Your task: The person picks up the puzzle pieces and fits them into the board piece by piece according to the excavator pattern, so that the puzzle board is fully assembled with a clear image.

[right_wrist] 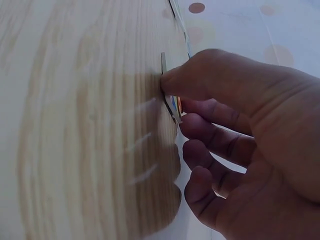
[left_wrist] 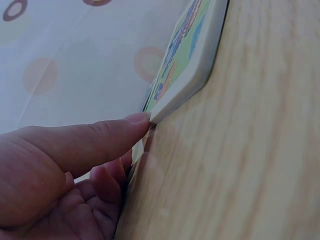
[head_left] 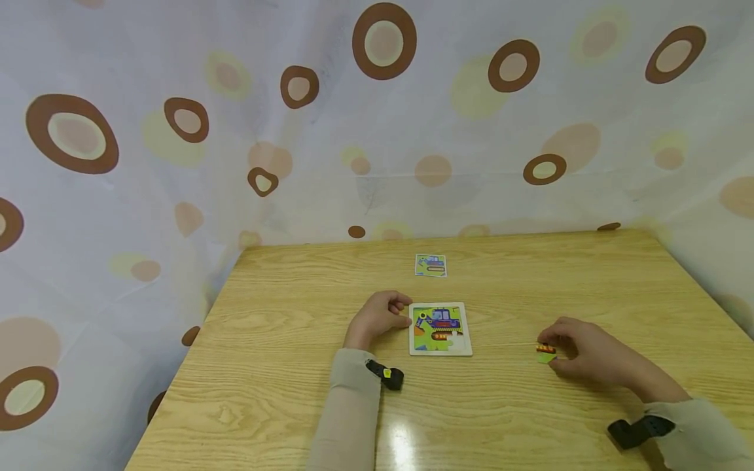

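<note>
A square puzzle board (head_left: 440,354) with a pale frame and a digger picture lies flat on the table, with a gap at its lower right. My left hand (head_left: 380,315) touches the board's left side; in the left wrist view the thumb (left_wrist: 107,142) meets its edge, while the other fingers stay loosely bent. To the right of the board, my right hand (head_left: 592,350) pinches a small puzzle piece (head_left: 546,354), green with a red and orange band. The right wrist view shows this piece (right_wrist: 173,106) edge-on between thumb and fingertips, close to the tabletop.
A small picture card (head_left: 430,265) with a similar digger lies behind the board. All this is on a wood-grain table (head_left: 283,314). A spotted cloth (head_left: 330,144) hangs beyond the table's back edge and at the sides. Each wrist wears a black strap.
</note>
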`<act>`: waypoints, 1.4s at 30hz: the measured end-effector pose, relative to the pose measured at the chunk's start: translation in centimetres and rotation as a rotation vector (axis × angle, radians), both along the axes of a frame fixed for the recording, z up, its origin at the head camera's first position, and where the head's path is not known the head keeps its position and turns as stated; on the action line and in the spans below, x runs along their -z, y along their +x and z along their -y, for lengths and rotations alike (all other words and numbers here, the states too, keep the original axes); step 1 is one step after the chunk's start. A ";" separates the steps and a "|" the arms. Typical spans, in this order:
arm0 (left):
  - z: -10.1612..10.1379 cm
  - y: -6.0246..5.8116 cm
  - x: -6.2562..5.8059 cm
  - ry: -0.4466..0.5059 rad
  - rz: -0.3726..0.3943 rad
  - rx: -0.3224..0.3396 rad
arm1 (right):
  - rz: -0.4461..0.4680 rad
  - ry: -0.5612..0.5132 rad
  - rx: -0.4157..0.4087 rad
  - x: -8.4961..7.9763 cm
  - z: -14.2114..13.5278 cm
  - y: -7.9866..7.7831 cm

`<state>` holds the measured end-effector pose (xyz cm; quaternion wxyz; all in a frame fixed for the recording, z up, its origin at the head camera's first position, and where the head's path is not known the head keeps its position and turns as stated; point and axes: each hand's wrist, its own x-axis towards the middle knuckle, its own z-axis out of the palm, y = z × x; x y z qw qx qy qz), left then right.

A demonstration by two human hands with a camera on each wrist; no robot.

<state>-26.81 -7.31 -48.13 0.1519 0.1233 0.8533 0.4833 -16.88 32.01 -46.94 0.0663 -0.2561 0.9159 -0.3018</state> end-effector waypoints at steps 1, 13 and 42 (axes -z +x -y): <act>0.0 0.0 0.0 0.000 -0.001 0.001 | 0.006 -0.004 -0.001 0.0 0.0 0.0; 0.0 0.0 -0.1 -0.012 -0.015 0.000 | -0.044 -0.008 0.032 -0.6 1.6 -0.5; 0.1 0.2 0.0 -0.012 -0.014 -0.003 | -0.120 -0.096 -0.069 -0.5 9.1 -2.9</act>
